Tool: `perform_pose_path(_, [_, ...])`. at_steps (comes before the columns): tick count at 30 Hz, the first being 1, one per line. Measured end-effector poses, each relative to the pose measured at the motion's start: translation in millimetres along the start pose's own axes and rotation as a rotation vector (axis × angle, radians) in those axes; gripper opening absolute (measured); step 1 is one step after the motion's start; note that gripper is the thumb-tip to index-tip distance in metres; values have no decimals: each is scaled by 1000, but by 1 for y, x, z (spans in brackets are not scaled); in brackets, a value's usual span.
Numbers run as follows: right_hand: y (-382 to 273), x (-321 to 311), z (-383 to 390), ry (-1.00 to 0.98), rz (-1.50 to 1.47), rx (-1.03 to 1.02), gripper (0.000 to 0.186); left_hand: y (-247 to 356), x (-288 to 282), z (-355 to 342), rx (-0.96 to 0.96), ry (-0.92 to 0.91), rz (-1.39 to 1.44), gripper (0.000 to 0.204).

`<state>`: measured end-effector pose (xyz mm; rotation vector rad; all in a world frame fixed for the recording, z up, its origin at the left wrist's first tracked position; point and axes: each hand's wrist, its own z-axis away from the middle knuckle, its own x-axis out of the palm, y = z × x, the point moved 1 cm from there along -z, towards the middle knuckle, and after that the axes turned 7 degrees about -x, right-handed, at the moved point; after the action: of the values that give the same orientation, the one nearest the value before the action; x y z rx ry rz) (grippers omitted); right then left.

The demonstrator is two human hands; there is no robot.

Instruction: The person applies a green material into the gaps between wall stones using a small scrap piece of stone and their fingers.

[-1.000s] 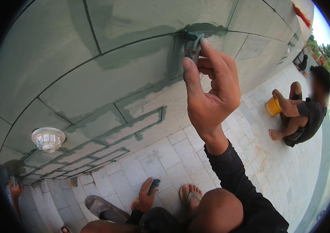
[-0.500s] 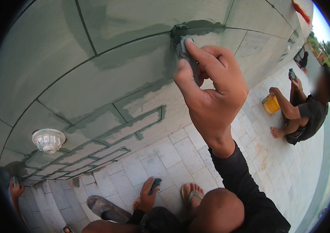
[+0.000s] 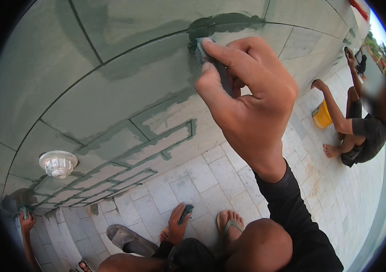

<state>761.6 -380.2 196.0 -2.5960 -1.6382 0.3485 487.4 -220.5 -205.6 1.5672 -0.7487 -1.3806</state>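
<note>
My right hand is raised to the pale tiled wall, pinching a small grey-green, grout-smeared pad between thumb and fingers. The pad presses on the tile surface, just below a curved joint. Dark wet green grout is spread along that joint above the fingertips. Low down by my feet, my left hand is closed round a dark green, grout-coated piece whose exact kind I cannot make out. My palm hides part of it.
A co-worker squats at the right beside a yellow bucket. Another person's hand holds a green pad against the wall at far left. A white fluted fitting juts from the wall. Steps lie at lower left.
My right hand has slid the pad slightly left along the wall, and the grout lump at the joint now looks smeared flatter. The co-worker at right has raised a hand to the wall.
</note>
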Motion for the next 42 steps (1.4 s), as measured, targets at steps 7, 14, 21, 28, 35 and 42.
perform_pose_path(7, [24, -4, -3, 142, 22, -105, 31, 2, 1, -1, 14, -2, -3, 39])
perform_pose_path(14, [16, -3, 5, 87, 71, -74, 28, 1, 1, -1, 4, -2, -3, 38])
perform_pose_path(21, [22, -3, -14, 142, -13, -128, 25, 6, 1, -2, 10, -6, 6, 38])
perform_pose_path(28, [4, -2, -3, 10, -15, -15, 25, 2, 2, -1, 6, 10, 9, 38])
perform_pose_path(35, [6, -10, -14, -13, -35, -73, 22, 6, 3, -2, -15, -9, 17, 37])
perform_pose_path(42, [7, -17, 4, -292, -138, 118, 23, 6, -3, -3, -22, 1, -2, 39])
